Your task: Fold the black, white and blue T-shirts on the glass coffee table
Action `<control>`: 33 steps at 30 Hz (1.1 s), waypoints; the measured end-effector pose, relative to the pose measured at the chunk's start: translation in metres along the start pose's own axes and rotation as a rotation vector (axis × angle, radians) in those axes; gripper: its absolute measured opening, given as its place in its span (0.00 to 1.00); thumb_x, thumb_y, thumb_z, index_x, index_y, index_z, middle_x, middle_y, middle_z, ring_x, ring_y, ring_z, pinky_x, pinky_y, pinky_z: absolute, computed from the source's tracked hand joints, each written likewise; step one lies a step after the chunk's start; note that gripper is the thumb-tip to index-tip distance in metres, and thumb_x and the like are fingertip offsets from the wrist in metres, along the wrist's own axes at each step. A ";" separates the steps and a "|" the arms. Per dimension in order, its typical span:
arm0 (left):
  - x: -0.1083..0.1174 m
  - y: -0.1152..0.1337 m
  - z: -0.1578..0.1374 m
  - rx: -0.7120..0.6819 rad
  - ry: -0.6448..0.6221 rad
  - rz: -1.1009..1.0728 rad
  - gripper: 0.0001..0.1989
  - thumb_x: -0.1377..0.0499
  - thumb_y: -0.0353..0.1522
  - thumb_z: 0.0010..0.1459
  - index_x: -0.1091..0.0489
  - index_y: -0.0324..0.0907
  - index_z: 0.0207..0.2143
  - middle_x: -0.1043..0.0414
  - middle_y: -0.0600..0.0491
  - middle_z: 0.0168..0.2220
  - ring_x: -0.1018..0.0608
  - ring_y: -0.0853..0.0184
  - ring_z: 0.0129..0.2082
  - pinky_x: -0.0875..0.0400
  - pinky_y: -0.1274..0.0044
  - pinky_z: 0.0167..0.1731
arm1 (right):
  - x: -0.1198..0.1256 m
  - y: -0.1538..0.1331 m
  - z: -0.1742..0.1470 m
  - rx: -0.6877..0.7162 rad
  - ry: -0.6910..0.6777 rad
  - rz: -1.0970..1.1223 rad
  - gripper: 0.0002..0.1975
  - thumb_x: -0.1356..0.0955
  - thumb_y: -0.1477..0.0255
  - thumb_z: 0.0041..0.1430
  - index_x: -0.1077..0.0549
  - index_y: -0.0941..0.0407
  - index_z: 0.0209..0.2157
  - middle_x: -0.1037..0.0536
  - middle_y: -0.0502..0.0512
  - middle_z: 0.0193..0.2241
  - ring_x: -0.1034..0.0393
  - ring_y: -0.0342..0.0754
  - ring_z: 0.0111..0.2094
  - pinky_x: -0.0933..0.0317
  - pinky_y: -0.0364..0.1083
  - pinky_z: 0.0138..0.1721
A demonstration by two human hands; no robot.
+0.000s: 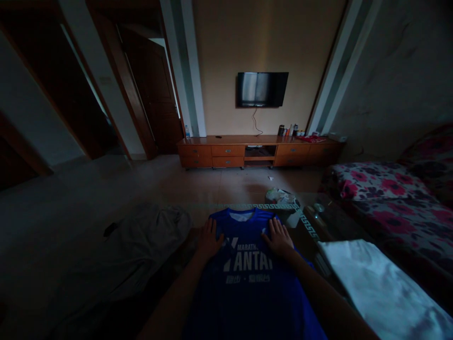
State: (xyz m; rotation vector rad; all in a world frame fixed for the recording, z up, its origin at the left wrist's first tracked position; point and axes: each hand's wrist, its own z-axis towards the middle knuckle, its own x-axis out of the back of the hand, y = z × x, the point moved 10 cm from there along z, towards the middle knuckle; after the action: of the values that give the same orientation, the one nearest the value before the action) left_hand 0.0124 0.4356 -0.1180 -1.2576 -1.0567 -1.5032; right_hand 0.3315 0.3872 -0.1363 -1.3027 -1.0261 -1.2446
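Head view showed the left hand [208, 241] and right hand [279, 238] pressed flat, fingers spread, on a blue shirt [247, 288]; grey cloth [141, 245] lay left of them, white cloth [375, 283] right.

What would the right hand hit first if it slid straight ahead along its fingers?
The right hand lies flat on the blue shirt, fingers toward its collar. Past the collar, probably the patterned glass table edge; depth is unclear.

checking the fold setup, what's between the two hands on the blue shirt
Between the left hand and the right hand, the head view shows only the blue shirt itself: its chest with white lettering, nothing lying on it.
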 end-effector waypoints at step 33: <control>0.018 -0.011 -0.114 -0.163 -0.039 -0.062 0.36 0.55 0.53 0.67 0.49 0.46 0.71 0.55 0.48 0.73 0.49 0.55 0.72 0.52 0.62 0.68 | 0.008 0.031 -0.101 0.078 0.040 -0.004 0.38 0.45 0.50 0.68 0.47 0.56 0.71 0.54 0.60 0.73 0.65 0.57 0.73 0.65 0.58 0.70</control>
State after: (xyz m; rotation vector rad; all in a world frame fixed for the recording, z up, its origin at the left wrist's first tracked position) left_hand -0.0266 0.3264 -0.1151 -1.3817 -1.0233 -1.6453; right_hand 0.3501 0.2829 -0.1374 -1.2120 -1.0386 -1.2170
